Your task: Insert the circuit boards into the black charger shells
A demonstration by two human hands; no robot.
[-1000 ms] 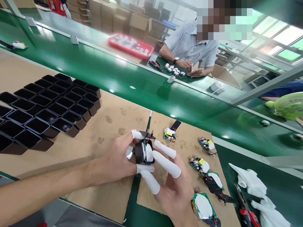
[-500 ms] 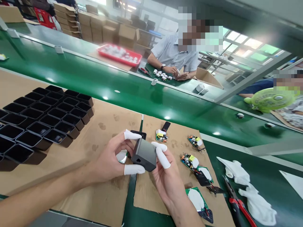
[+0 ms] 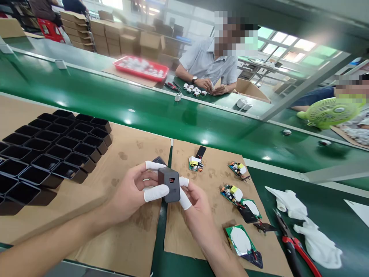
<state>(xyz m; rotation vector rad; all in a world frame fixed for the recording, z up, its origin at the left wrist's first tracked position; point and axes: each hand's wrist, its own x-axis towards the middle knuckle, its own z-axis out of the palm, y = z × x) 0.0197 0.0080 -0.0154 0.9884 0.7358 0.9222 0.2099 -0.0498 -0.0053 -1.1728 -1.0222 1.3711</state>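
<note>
Both my hands grip a small black charger housing (image 3: 170, 184) above the cardboard mat (image 3: 201, 231). My left hand (image 3: 135, 192) pinches it from the left with white finger cots on thumb and forefinger. My right hand (image 3: 196, 207) holds it from the right and below, also in finger cots. The housing's face with a red-lined port opening points toward me. Several green circuit boards (image 3: 233, 191) with white and yellow parts lie on the mat to the right of my hands.
A block of empty black housings (image 3: 49, 150) stands at the left. The green conveyor belt (image 3: 144, 107) runs across behind. Red-handled pliers (image 3: 294, 242) and white cloths (image 3: 314, 238) lie at the right. A person across the belt handles small white parts near a red tray (image 3: 141, 67). A green fan (image 3: 328, 111) stands at the far right.
The housing has been turned in my hands, from open side with the board showing, to its flat side, to its port face toward me. The view shifted left.
</note>
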